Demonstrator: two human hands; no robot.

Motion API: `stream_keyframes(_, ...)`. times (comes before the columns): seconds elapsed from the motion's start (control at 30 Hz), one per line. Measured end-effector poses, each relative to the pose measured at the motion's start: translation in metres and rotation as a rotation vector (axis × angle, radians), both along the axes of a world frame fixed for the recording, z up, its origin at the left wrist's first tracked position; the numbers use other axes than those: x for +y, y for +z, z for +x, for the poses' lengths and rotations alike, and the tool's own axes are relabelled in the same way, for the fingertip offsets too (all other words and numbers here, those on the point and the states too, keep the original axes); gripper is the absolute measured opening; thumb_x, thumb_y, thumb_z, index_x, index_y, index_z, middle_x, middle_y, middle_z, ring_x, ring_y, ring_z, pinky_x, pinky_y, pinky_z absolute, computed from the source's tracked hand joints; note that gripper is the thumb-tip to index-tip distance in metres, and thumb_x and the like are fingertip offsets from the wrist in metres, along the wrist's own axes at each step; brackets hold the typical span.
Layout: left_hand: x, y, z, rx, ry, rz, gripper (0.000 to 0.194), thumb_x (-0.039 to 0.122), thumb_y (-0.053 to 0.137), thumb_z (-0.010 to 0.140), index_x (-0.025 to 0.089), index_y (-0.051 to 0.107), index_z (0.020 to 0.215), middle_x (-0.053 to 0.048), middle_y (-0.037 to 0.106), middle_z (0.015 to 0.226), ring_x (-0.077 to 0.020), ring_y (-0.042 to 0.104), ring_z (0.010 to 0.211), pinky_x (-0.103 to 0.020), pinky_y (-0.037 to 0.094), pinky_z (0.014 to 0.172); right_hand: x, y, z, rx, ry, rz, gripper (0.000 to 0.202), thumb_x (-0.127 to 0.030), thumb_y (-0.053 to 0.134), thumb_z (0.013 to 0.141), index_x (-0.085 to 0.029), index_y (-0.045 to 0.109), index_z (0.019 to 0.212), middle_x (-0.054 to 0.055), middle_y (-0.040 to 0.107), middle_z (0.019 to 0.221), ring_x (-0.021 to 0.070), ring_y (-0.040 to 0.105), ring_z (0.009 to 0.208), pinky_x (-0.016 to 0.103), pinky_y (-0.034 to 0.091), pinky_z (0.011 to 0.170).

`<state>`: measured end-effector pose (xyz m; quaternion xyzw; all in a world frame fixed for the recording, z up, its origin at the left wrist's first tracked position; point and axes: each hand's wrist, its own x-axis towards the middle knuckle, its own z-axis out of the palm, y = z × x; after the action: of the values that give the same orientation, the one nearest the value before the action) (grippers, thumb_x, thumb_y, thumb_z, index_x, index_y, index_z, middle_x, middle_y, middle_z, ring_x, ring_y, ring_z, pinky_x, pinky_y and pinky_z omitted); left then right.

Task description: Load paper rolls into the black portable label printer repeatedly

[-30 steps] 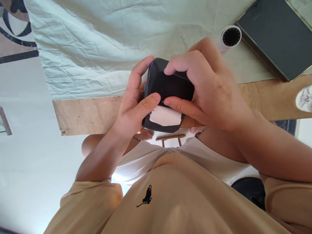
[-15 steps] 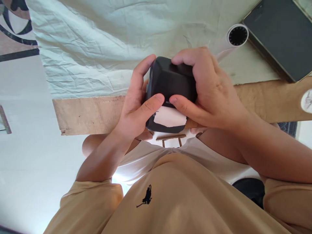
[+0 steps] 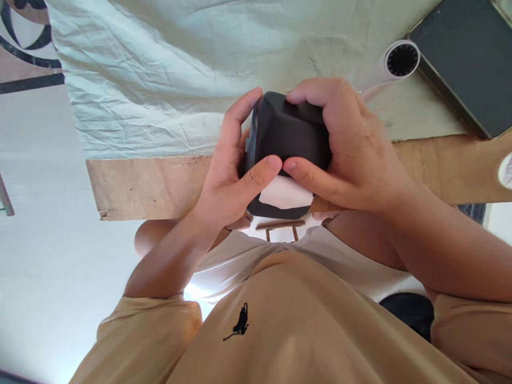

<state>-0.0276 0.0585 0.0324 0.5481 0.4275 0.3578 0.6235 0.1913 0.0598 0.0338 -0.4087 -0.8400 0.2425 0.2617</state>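
Between my two hands is a compact black label printer (image 3: 296, 130), with a rounded top and a blank white label (image 3: 286, 193) on its side nearest me. My left hand (image 3: 230, 176) wraps its left side, thumb on the front face and index finger along the far left edge. The right side is gripped by my right hand (image 3: 354, 144), its index finger bent over the far top edge. Both thumb tips lie almost touching just above the label. My other fingers and the printer's underside are hidden.
A pale green cloth (image 3: 180, 80) covers the table, whose bare wooden edge (image 3: 152, 189) runs along the front. Toward the far right stands a white cylinder (image 3: 402, 60) with a dark end, beside a dark flat phone-like device (image 3: 464, 64). A round white sticker (image 3: 507, 170) marks the right edge.
Both hands and the label printer have shifted slightly to the right in view. The left thumb has slid a little, covering the lettering above the label. The grip stays.
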Motion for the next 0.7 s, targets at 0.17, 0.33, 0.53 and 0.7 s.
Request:
stream_keyframes(0.17,0.015,0.038,0.01,-0.042,-0.003,0.01,0.085,0.072,0.081,0.105,0.046,0.049,0.179,-0.007,0.075,0.121,-0.0337,0.085,0.113,-0.04,0.071,0.08,0.0,0.0,0.0,0.001,-0.009,-0.026,0.074,-0.079,0.04,0.117,-0.022,0.052,0.163,0.014,0.069,0.156,0.0217,0.073,0.137,0.037,0.07,0.102)
stream_keyframes(0.33,0.015,0.051,0.009,-0.073,-0.005,-0.006,0.088,0.074,0.082,0.103,0.046,0.05,0.18,-0.008,0.076,0.121,-0.0349,0.085,0.113,-0.042,0.072,0.081,0.0,0.001,0.001,-0.005,-0.003,-0.026,0.074,-0.078,0.04,0.117,-0.021,0.053,0.164,0.015,0.068,0.156,0.0223,0.073,0.135,0.04,0.07,0.109)
stream_keyframes(0.53,0.0,0.039,0.008,-0.116,-0.009,-0.007,0.09,0.077,0.083,0.101,0.045,0.051,0.179,-0.009,0.078,0.122,-0.036,0.085,0.113,-0.044,0.073,0.082,-0.001,0.002,0.001,0.016,-0.004,-0.031,0.071,-0.075,0.043,0.117,-0.021,0.053,0.162,0.015,0.068,0.156,0.0224,0.072,0.137,0.04,0.071,0.109)
stream_keyframes(0.7,-0.019,0.01,-0.014,-0.143,0.015,-0.043,0.08,0.073,0.083,0.103,0.044,0.058,0.173,-0.009,0.078,0.127,-0.0307,0.083,0.104,-0.041,0.071,0.078,-0.002,0.003,0.0,-0.005,-0.009,-0.024,0.072,-0.076,0.043,0.117,-0.022,0.052,0.163,0.015,0.068,0.157,0.0227,0.072,0.138,0.041,0.07,0.11)
